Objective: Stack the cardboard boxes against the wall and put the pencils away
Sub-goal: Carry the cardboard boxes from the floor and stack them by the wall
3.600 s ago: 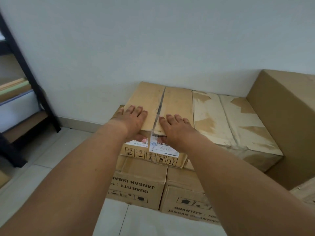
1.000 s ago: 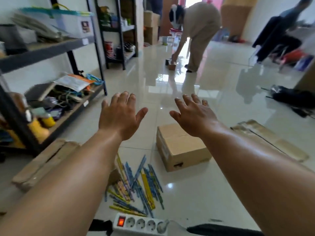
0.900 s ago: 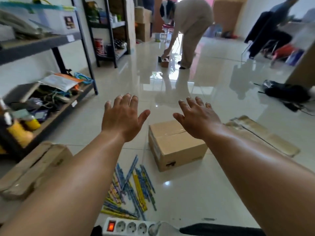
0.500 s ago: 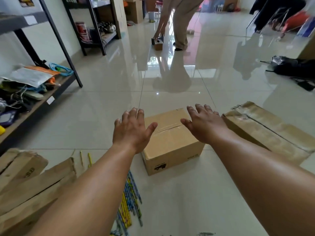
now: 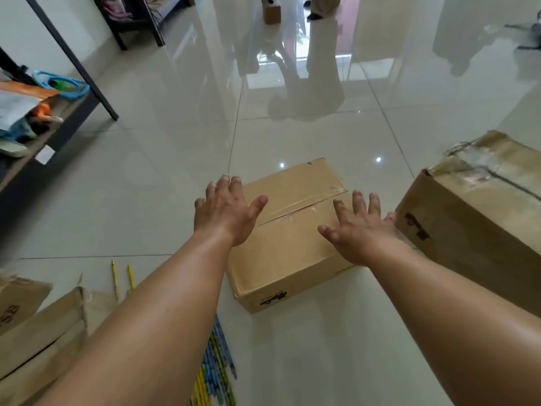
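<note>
A small taped cardboard box (image 5: 295,230) lies on the glossy tiled floor in front of me. My left hand (image 5: 227,209) hovers over its left edge, fingers spread, holding nothing. My right hand (image 5: 360,227) is spread above its right edge, also holding nothing. A larger worn cardboard box (image 5: 480,212) stands just to the right. More cardboard boxes (image 5: 38,332) sit at the lower left. A heap of blue and yellow pencils (image 5: 216,373) lies on the floor under my left forearm, partly hidden; two stray yellow pencils (image 5: 121,278) lie further left.
A black metal shelf (image 5: 44,118) with papers, shoes and cables runs along the left. A small box (image 5: 271,10) stands on the floor far ahead, near a person's feet (image 5: 317,13). Bare tiles stretch ahead of the small box.
I have turned from the stacked boxes at the wall to the room. Over the last second my view tilted down and both hands dropped closer to the small box.
</note>
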